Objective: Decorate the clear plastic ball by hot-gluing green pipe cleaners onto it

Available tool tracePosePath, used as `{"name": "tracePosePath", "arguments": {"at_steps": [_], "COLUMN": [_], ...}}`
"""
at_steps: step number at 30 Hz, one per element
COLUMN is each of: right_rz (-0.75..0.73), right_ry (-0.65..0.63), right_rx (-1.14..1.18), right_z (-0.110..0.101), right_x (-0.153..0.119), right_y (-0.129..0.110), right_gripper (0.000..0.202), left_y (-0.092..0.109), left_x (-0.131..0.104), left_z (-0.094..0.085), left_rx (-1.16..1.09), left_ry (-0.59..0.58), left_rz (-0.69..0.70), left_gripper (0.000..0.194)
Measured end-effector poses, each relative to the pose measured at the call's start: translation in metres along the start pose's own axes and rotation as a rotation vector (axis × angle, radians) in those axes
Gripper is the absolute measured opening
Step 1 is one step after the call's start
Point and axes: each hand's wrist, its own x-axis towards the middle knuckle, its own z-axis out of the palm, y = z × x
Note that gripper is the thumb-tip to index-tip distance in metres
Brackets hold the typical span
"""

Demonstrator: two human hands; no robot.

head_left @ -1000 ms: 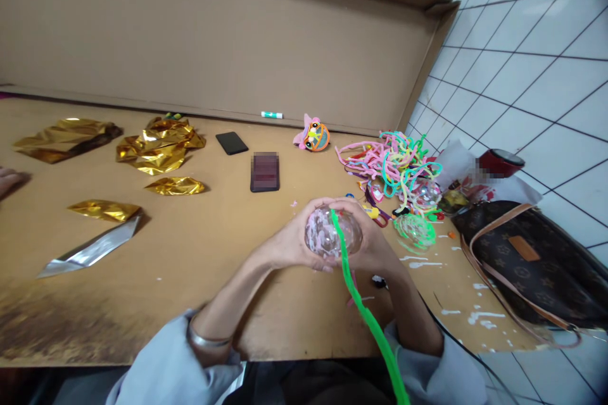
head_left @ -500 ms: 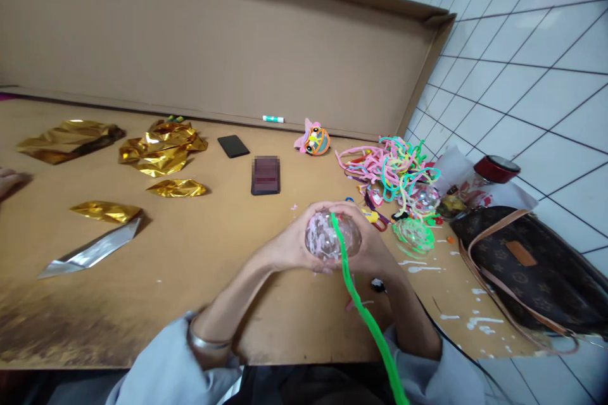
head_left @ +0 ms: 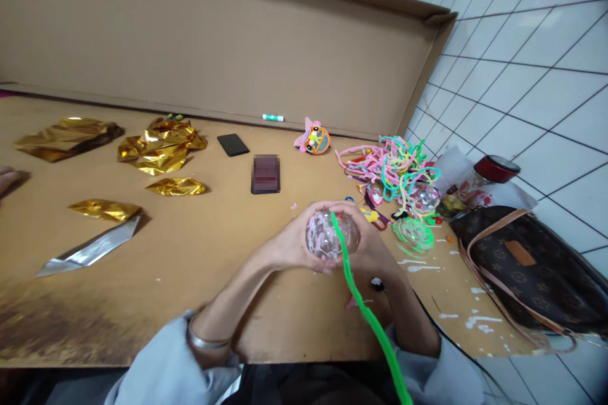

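Between my two hands is a clear plastic ball (head_left: pixel 327 239) with pinkish-white streaks on it. My left hand (head_left: pixel 294 240) is curved round its left side, and my right hand (head_left: pixel 370 240) wraps its right side. A bright green fuzzy pipe cleaner (head_left: pixel 363 310) runs from the top of the ball down toward my lap; how it is joined to the ball I cannot tell. To the right of my right hand lie a yellow-handled tool (head_left: pixel 370 216) and a clear dome with green streaks (head_left: pixel 413 234).
A heap of pipe cleaners (head_left: pixel 389 164), a jar with a red lid (head_left: pixel 496 169) and a brown handbag (head_left: pixel 527 272) occupy the right side. A decorated ball (head_left: pixel 313 138), glue stick (head_left: pixel 273 118), black phone (head_left: pixel 232 145) and gold foil (head_left: pixel 164 145) lie farther back. Another person's hand (head_left: pixel 7 178) shows at left.
Hardly anything differs. The ball appears very slightly turned in my hands, and the view has shifted a little. Both hands stay in place around it.
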Motion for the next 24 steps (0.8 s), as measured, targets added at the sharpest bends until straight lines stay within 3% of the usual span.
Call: {"name": "tracePosePath", "arguments": {"at_steps": [14,24], "right_rz": [0.12,0.164], "right_ry": [0.0,-0.06], "right_rx": [0.093,0.08], "right_z": [0.0014,-0.0027], "right_x": [0.0008,0.0018], "right_y": [0.0061,0.005], "right_gripper": [0.076,0.105], "left_y": [-0.0046,-0.0106], "left_x": [0.0027,0.0028], "left_z": [0.004,0.003], "left_rx": [-0.029,-0.029], "left_ry": [0.045,0.064], "left_rz": [-0.01,-0.032], "left_gripper": [0.089,0.094]}}
